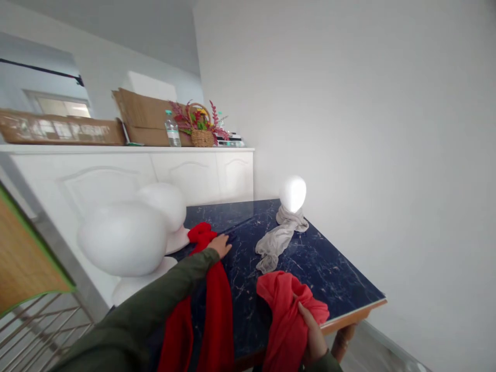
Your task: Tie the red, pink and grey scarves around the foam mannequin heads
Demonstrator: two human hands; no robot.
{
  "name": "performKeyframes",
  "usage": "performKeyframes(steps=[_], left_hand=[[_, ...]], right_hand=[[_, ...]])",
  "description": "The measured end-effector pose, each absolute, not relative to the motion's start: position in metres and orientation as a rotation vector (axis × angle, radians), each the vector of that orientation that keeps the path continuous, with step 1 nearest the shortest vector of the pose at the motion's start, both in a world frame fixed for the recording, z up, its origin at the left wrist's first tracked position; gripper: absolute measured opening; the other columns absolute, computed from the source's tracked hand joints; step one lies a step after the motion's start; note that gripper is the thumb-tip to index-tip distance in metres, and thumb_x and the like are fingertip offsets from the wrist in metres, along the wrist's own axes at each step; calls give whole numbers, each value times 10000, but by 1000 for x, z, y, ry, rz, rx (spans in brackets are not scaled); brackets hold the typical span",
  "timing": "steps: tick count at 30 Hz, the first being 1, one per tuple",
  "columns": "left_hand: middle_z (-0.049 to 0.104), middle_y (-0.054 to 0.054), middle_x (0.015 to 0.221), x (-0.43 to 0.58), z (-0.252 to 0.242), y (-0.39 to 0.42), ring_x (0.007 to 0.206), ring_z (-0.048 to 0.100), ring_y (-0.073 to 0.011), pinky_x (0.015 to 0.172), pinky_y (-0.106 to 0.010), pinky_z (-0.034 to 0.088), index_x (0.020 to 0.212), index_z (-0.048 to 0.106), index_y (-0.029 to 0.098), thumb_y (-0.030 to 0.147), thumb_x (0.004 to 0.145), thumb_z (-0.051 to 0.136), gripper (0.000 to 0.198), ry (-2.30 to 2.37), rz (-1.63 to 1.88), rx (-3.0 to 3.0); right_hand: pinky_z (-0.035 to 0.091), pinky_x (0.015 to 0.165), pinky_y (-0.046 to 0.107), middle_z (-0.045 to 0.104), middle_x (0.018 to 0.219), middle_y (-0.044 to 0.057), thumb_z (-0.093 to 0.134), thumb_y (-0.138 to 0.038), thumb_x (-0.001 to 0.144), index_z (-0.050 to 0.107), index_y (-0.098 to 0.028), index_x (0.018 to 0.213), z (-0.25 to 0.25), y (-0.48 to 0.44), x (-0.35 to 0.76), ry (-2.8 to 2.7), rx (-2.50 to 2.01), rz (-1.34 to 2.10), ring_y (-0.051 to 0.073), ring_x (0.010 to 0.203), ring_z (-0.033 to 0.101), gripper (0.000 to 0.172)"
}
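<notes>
My left hand [220, 245] reaches out over the dark blue marble table [333, 279] and rests on a deep red scarf [213, 305] that trails toward me; its fingers lie fairly flat on the cloth. My right hand [312, 336] is closed on a bunched lighter red scarf [289, 305] at the table's near edge. A grey scarf [277, 240] is wrapped around the neck of a small white foam head [293, 194] at the far side of the table. Two larger white foam heads, one nearer [124, 240] and one behind it [165, 204], stand at the left.
A white cabinet [194, 170] behind the table carries cardboard boxes [145, 116], a water bottle [172, 129] and a wicker basket of flowers [201, 129]. A plain white wall is on the right. A railing [42, 325] and a wooden panel are at the lower left.
</notes>
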State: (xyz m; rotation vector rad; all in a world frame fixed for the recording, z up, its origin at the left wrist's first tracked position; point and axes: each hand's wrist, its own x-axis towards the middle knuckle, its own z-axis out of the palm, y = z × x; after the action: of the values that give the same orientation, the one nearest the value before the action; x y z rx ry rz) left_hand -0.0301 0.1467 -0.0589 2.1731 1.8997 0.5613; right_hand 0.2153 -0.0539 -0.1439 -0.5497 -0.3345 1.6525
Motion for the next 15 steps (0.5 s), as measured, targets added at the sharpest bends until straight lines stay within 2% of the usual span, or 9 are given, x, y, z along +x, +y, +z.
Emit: performKeyframes(steps=[3,7,11,15], left_hand=[[442,-147,1254,-32,-101,109,1190,352,-288,983,-413,248,1109,539,156,263,655,586,469,1745,355,2339],[398,-143,1290,-62,-122,75,1212,319,-286,972,-477,238,1203,456,164,300,760,429,464,1741,82,2552],[422,-172,1264,-107,-115,61,1192,354,-273,980,-429,262,1161,489,98,206,763,397,422,1888,36,2558],[473,-143,1225,-139,-102,34,1149,411,-248,983,-386,284,1127,506,116,219,756,411,396,1911,238,2551]], right_hand=[[411,861,377,637,960,38,631,-311,655,587,-222,1014,-139,-42,208,-500,-584,1665,211,941,570,373],[390,879,370,648,907,48,684,-252,578,603,-166,954,-132,0,199,-716,-780,1628,203,902,578,394],[361,908,343,661,825,39,676,-164,500,636,-162,780,-120,48,209,-671,-1008,1204,211,909,567,283],[324,942,290,657,836,39,566,-165,576,617,-191,639,-114,64,242,-569,-1017,1095,197,1019,507,85]])
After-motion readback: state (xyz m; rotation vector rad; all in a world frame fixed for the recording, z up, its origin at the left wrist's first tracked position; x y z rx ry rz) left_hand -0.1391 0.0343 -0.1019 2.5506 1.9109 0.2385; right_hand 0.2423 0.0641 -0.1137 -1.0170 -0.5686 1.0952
